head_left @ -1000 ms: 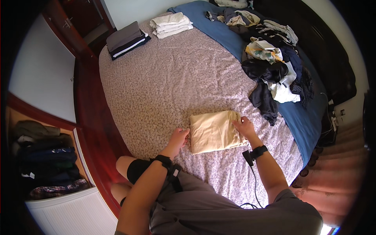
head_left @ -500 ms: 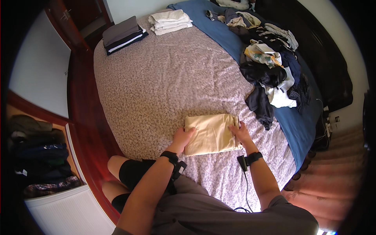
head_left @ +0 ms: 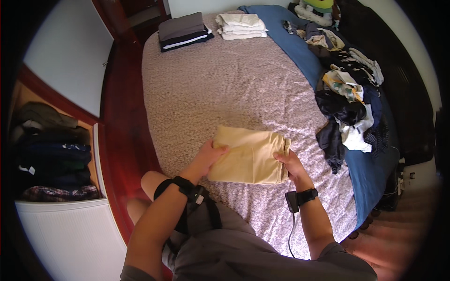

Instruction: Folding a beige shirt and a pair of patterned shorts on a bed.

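A folded pale-yellow garment, roughly a flat rectangle, is between my two hands near the front of the bed. My left hand grips its left edge, thumb on top and the other fingers mostly hidden underneath. At the right edge, where the folded layers show, my right hand pinches it with the thumb on top. The garment seems slightly raised and tilted off the patterned bedspread. Both wrists wear black straps with small devices.
On the far left of the bed lies a stack of folded dark clothes, beside folded white clothes. A loose clothes heap covers part of the blue sheet at right. An open wardrobe compartment holds clothes at left.
My hands keep hold of the folded garment, which has tilted and appears to have come up a little from the bed. The whole view has shifted, with the bed now further right.
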{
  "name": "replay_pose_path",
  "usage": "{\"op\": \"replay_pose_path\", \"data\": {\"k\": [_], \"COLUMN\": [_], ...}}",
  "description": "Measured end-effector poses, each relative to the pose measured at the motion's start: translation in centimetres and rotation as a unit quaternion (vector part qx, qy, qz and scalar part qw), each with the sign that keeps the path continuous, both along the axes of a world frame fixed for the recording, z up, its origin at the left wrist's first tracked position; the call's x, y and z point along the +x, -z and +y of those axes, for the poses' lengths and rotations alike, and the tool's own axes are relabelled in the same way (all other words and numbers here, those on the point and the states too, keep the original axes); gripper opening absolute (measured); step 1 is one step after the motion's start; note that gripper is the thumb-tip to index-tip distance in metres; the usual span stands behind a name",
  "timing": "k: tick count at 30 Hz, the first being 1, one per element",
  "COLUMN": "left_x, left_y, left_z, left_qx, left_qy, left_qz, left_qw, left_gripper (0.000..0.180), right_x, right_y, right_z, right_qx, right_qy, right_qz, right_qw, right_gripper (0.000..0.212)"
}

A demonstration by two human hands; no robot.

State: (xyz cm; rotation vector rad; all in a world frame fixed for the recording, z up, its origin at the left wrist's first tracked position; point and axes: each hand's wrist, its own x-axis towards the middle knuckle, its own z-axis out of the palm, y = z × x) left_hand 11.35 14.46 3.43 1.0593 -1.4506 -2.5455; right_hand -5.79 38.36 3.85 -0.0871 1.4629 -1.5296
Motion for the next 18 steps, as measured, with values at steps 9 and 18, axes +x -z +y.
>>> {"op": "replay_pose_path", "data": {"k": [9,18], "left_x": [5.5,2.6], "left_y": [3.3,4.7], "left_z": [-1.9,-7.5], "left_qx": [-0.354,-0.203], "left_qy": [0.066,0.151], "left_qz": [-0.141,0.021], "left_qw": [0.922,0.967], "left_gripper": [0.061,0.031], "right_x": [-0.1,-3.4], "right_y": [5.9,4.3], "right_z": [-4.2,-8.1], "right_qx": [0.181,0.17], "right_qy": [-0.119,-0.245], "right_qz": [0.34,0.331], "right_qw": [0.915,0.895], "right_gripper": [0.063,0.047]}}
